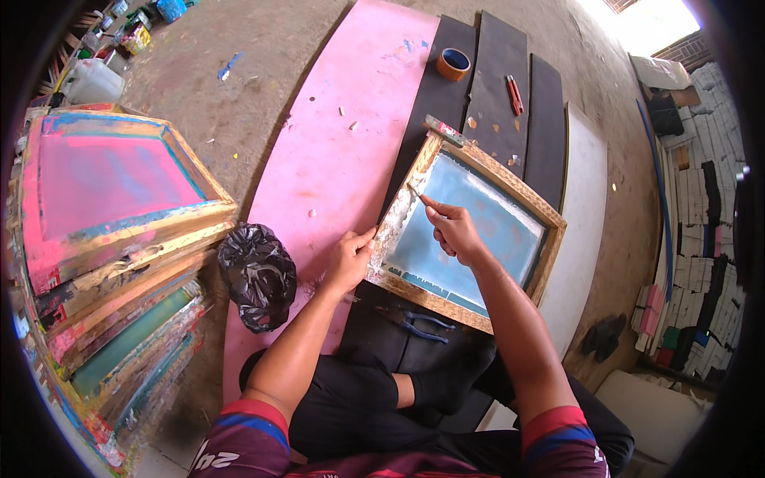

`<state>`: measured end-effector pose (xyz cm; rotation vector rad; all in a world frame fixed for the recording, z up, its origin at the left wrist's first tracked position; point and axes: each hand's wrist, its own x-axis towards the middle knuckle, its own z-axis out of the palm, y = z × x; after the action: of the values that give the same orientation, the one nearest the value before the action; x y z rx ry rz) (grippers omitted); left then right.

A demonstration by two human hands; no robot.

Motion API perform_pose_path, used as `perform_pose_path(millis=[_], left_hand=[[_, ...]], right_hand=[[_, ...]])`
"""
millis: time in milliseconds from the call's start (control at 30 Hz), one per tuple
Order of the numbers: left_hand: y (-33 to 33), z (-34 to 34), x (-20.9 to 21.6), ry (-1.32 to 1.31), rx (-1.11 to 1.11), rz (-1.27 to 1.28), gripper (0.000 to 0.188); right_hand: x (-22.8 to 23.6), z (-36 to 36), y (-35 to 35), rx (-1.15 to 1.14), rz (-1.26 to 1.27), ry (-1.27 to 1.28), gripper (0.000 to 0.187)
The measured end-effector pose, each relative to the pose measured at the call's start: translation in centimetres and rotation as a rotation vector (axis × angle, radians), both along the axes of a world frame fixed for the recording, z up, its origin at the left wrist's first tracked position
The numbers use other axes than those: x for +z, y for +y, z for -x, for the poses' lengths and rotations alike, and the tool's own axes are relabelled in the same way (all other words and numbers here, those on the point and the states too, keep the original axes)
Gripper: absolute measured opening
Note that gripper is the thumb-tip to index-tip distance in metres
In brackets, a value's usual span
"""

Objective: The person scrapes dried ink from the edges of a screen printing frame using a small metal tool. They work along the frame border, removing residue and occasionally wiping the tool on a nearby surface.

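Note:
A wooden-framed printing screen (550, 263) with blue mesh lies tilted before me. White, flaky residue covers its left bar. My left hand (348, 261) grips the outer edge of that bar, fingers closed against the wood. Over the mesh, my right hand (454, 231) is closed with the index finger stretched along a small, thin tool (416, 192). The tool's tip meets the whitish strip at the upper left inside the frame; its exact kind is too small to tell. A paint-stained flat block (445, 131) rests at the frame's top corner.
Pink (319, 151) and black boards lie under the work. A crumpled black plastic bag (256, 279) sits left, beside stacked paint-stained screens (119, 183). Blue-handled pliers (427, 327) lie near my foot. An orange tape roll (453, 65) and a red utility knife (515, 95) lie farther off.

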<state>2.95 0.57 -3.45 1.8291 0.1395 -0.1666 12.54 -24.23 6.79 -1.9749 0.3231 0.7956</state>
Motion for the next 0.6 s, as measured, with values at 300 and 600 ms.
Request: perform_pose_path(millis=[300, 600], left_hand=[[-0.4, -0.9, 1.9, 0.011, -0.048, -0.022, 0.035], [-0.1, -0.7, 2.5, 0.022, -0.046, -0.028, 0.036]], right_hand=[[-7.5, -1.4, -3.6, 0.112, -0.117, -0.619, 0.042], [0.0, 2.3, 0.9, 0.108, 0.288, -0.438, 0.038]])
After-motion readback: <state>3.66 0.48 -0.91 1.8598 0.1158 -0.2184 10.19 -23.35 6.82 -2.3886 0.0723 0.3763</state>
